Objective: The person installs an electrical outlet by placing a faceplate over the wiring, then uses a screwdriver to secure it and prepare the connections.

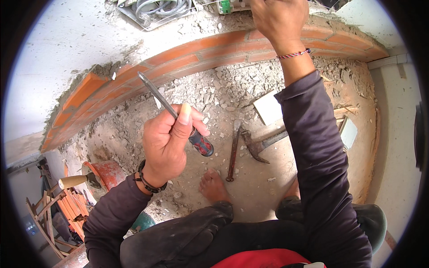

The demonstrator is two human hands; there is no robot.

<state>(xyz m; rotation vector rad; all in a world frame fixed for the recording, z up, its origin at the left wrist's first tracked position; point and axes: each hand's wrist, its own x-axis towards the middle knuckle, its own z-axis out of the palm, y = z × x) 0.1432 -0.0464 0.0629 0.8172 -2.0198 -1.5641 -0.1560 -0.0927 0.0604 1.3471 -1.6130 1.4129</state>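
Note:
My left hand point(165, 145) is closed round a screwdriver point(157, 94), its metal shaft pointing up and left and its black-and-red handle showing below the fingers. Up at the wall, my right hand point(280, 20) reaches past the brick course; its fingers run out of the top of the picture, so what they touch is hidden. Just left of it sits a green and white electrical part point(225, 6). Farther left, a box with coiled grey cables point(154, 11) is set in the broken wall.
Exposed orange bricks point(178, 62) curve along the wall's foot. Rubble point(210, 91) covers the floor below. A hammer point(259, 145), a rusty chisel point(233, 154) and a white tile piece point(268, 107) lie near my bare feet. At left stand a red bucket point(109, 173) and stacked bricks point(71, 207).

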